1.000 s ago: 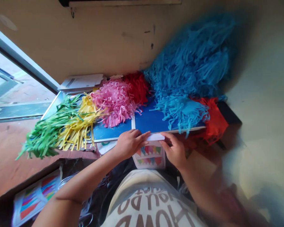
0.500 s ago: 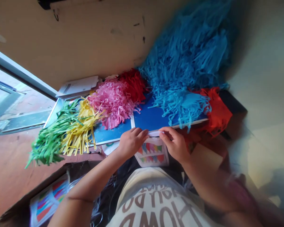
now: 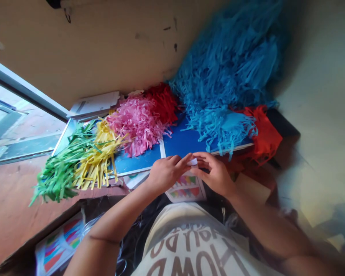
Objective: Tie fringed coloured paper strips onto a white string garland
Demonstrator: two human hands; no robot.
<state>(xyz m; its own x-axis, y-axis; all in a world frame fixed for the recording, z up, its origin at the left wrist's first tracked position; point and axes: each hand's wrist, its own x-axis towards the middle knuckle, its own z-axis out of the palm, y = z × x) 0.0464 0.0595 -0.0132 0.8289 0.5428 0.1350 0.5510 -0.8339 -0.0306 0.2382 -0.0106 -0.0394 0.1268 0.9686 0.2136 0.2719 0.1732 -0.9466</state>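
Observation:
My left hand [image 3: 167,170] is over the front edge of the table, its fingers closed on a small white strip [image 3: 193,162] that looks like paper or ribbon. The strip's short end sticks out at the fingertips. Close against it on the right is my right hand [image 3: 214,172], its fingers at the strip and its thumb held apart below. Whether those fingers touch the strip is hard to make out. Below both hands stands a clear packet [image 3: 186,193] printed with coloured bunting.
On the blue table [image 3: 176,140] lie fringed bunches: green [image 3: 61,168], yellow [image 3: 99,157], pink [image 3: 138,122], red [image 3: 162,103] and orange-red [image 3: 264,134]. A large blue heap [image 3: 227,69] rises at the wall. Papers [image 3: 94,103] lie back left. A cardboard box [image 3: 17,247] with printed sheets sits lower left.
My hands have come closer together, and less of the white strip shows between them. My right thumb has parted from its fingers. The coloured bunches have stayed put.

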